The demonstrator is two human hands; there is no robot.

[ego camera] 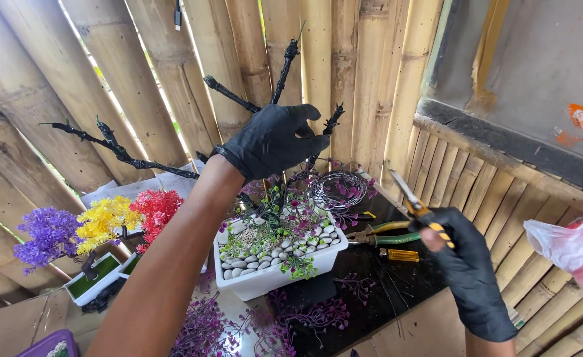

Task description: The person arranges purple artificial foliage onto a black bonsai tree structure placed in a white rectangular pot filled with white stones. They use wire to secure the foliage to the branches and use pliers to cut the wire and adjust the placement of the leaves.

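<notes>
My left hand [275, 140], in a black glove, grips a bare black wire branch of an artificial tree [126, 157] that rises from a white rectangular pot [265, 277]. White pebbles, small green sprigs and purple bits fill the pot. My right hand [463, 251], also in a black glove, holds small cutters with yellow-and-black handles [416, 206], their tips pointing up and left, well apart from the tree.
Pliers with green and yellow handles [379, 233] and a coil of dark wire [339, 190] lie on the dark tabletop [384, 291]. Small trees with purple, yellow and red foliage [103, 221] stand at left. Purple sprigs [205, 327] lie in front. A pink plastic bag [572, 251] hangs at right. Bamboo wall behind.
</notes>
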